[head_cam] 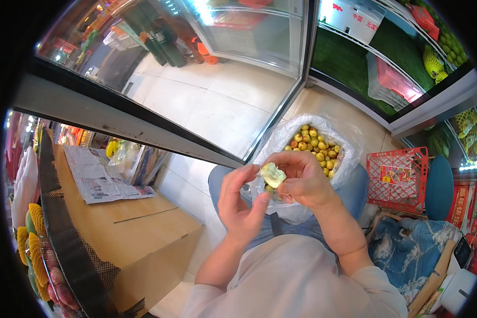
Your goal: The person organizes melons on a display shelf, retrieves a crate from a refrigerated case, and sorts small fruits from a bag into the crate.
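Observation:
A pale green, bitten or torn piece of fruit (273, 175) is held between the fingers and thumb of my right hand (302, 179). My left hand (240, 198) is just left of the fruit, its thumb and fingers apart; whether a fingertip touches the fruit cannot be told. Below and beyond my hands, a white plastic bag (274, 139) stands open between my knees. Many small yellow-green and reddish-brown round fruits, apparently jujubes (318, 147), fill it, partly hidden by my right hand.
A cardboard box (143, 234) with newspaper (103, 175) on it is on the left. A glass door (206, 99) crosses ahead, beside a glass-fronted display case (342, 59). At the right are a red plastic basket (397, 179) and a blue patterned cloth (409, 250).

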`<control>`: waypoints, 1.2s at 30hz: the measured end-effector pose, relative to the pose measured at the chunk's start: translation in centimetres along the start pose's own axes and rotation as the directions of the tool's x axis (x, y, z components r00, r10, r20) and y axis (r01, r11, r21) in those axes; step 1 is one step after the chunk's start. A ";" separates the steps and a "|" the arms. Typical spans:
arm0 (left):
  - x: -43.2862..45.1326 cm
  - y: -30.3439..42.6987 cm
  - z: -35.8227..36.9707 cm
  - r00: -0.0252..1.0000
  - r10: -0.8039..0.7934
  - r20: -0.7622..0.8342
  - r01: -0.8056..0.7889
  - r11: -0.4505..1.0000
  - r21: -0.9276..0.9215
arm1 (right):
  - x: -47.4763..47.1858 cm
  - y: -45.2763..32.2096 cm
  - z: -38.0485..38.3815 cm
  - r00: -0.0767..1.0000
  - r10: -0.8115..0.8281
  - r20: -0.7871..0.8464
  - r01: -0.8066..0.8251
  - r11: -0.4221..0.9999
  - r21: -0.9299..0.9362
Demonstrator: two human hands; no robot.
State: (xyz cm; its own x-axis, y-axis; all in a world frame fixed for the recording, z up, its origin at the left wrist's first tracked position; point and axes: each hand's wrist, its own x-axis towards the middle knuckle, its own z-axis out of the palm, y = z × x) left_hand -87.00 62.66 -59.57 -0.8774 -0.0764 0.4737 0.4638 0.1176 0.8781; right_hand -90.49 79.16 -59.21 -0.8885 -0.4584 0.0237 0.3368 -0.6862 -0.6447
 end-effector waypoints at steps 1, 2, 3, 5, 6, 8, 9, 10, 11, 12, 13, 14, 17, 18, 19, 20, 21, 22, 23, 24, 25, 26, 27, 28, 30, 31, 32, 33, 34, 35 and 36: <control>0.4 0.1 -0.1 0.999 0.044 0.032 -0.046 0.997 0.060 | 0.0 0.1 0.0 0.999 0.015 -0.030 -0.016 0.999 -0.049; 0.8 0.1 -0.1 0.995 0.092 0.046 -0.096 0.989 0.112 | -0.1 0.1 0.1 0.999 0.027 -0.036 -0.029 0.998 -0.048; 1.1 0.2 -0.2 0.992 0.109 0.060 -0.116 0.983 0.141 | -0.1 0.1 0.2 0.998 0.037 -0.041 -0.039 0.998 -0.048; 1.7 0.1 -0.2 0.985 0.143 0.091 -0.157 0.972 0.175 | -0.1 0.1 0.4 0.996 0.059 -0.066 -0.063 0.996 -0.062; 1.9 0.1 -0.2 0.985 0.148 0.091 -0.163 0.970 0.181 | 0.0 0.1 0.3 0.993 0.076 -0.088 -0.082 0.994 -0.067; 1.8 0.2 -0.2 0.980 0.170 0.099 -0.186 0.965 0.187 | 0.0 0.2 0.3 0.989 0.111 -0.100 -0.116 0.992 -0.041; 1.8 0.2 -0.1 0.983 0.160 0.092 -0.175 0.967 0.187 | 0.0 0.2 0.1 0.989 0.120 -0.081 -0.122 0.992 -0.020; 1.7 0.3 -0.2 0.983 0.158 0.094 -0.174 0.966 0.190 | -0.1 0.4 0.1 0.986 0.137 -0.094 -0.138 0.990 0.002; 1.7 0.2 -0.2 0.984 0.160 0.083 -0.173 0.966 0.190 | 0.0 0.5 -0.1 0.991 0.107 -0.086 -0.107 0.994 0.010; 1.8 0.2 -0.3 0.983 0.156 0.101 -0.173 0.967 0.189 | 0.0 0.7 -0.1 0.991 0.078 -0.111 -0.077 0.997 0.013; 1.9 0.1 -0.3 0.982 0.153 0.110 -0.172 0.966 0.194 | 0.1 1.1 0.0 0.991 0.065 -0.121 -0.063 0.998 0.016; 2.0 0.1 -0.6 0.981 0.160 0.113 -0.181 0.961 0.209 | 0.1 1.1 -0.1 0.989 0.072 -0.132 -0.072 0.997 0.007; 1.6 0.0 -1.1 0.986 0.113 0.121 -0.135 0.971 0.196 | 0.3 1.8 0.0 0.994 0.058 -0.096 -0.055 0.998 0.037; 1.1 -0.1 -1.4 0.989 0.096 0.114 -0.116 0.976 0.185 | 0.1 2.3 0.1 0.993 0.081 -0.090 -0.080 0.997 0.013; 0.7 -0.3 -1.9 0.990 0.090 0.111 -0.108 0.979 0.173 | 0.0 2.8 0.1 0.993 0.083 -0.079 -0.083 0.997 -0.001; 0.1 -0.5 -2.4 0.988 0.111 0.109 -0.131 0.972 0.197 | 0.1 3.1 -0.2 0.994 0.086 -0.060 -0.087 0.996 -0.022; -0.2 -0.7 -3.5 0.970 0.221 0.102 -0.240 0.936 0.257 | 0.1 3.5 -0.5 0.995 0.095 -0.027 -0.095 0.995 -0.016; -0.6 -0.8 -4.8 0.947 0.303 0.108 -0.321 0.892 0.317 | 0.0 3.8 -0.9 0.994 0.107 0.003 -0.107 0.994 -0.013; -0.8 -1.0 -6.4 0.922 0.365 0.132 -0.387 0.839 0.382 | -0.1 4.1 -1.3 0.993 0.116 0.031 -0.116 0.993 -0.016; -0.3 -1.6 -8.7 0.861 0.483 0.157 -0.494 0.723 0.483 | -0.2 4.2 -1.9 0.987 0.159 -0.021 -0.159 0.987 -0.007; 0.7 -2.4 -11.5 0.831 0.545 0.114 -0.492 0.625 0.606 | -0.5 4.5 -2.4 0.984 0.173 -0.028 -0.173 0.985 0.005; 2.2 -3.6 -14.6 0.793 0.609 -0.014 -0.355 0.480 0.802 | -0.6 4.7 -3.1 0.982 0.184 -0.035 -0.183 0.983 0.012; 4.7 -5.3 -18.4 0.794 0.518 -0.318 -0.140 0.665 0.733 | -0.9 4.9 -3.6 0.978 0.201 -0.048 -0.200 0.979 0.023; 7.4 -7.0 -22.1 0.747 0.399 -0.532 0.077 0.743 0.665 | -1.3 5.1 -4.3 0.976 0.210 -0.051 -0.209 0.978 0.019; 7.8 -9.7 -28.0 0.578 0.028 -0.816 0.595 0.670 0.444 | -2.4 5.6 -5.5 0.968 0.239 -0.072 -0.239 0.971 0.001; 6.7 -11.5 -29.3 0.628 -0.008 -0.778 0.594 0.652 0.472 | -2.6 5.8 -6.2 0.969 0.232 -0.084 -0.234 0.972 -0.024; 5.0 -13.1 -30.0 0.678 -0.041 -0.734 0.595 0.617 0.515 | -3.3 5.9 -6.9 0.965 0.208 -0.158 -0.218 0.975 -0.049; 3.0 -15.3 -29.2 0.682 -0.032 -0.731 0.540 0.696 0.473 | -3.5 5.8 -7.8 0.964 0.194 -0.183 -0.201 0.979 -0.023; 0.4 -17.2 -27.7 0.659 -0.059 -0.750 0.531 0.742 0.409 | -4.2 5.9 -8.5 0.951 0.197 -0.240 -0.204 0.979 -0.002; -1.9 -18.6 -26.2 0.659 -0.144 -0.739 0.580 0.723 0.375 | -4.6 5.9 -9.4 0.945 0.187 -0.269 -0.191 0.981 0.011; -3.8 -19.6 -24.4 0.624 -0.235 -0.746 0.648 0.689 0.325 | -5.0 6.1 -10.2 0.927 0.189 -0.324 -0.190 0.981 0.030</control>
State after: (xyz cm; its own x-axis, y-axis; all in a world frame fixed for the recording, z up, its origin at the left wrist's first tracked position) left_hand -89.81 36.48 -76.96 -0.5647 -0.8135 0.1393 -0.2892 0.3531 0.8898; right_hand -87.17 83.04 -71.01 -0.8609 -0.3718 -0.3473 0.5084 -0.6038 -0.6139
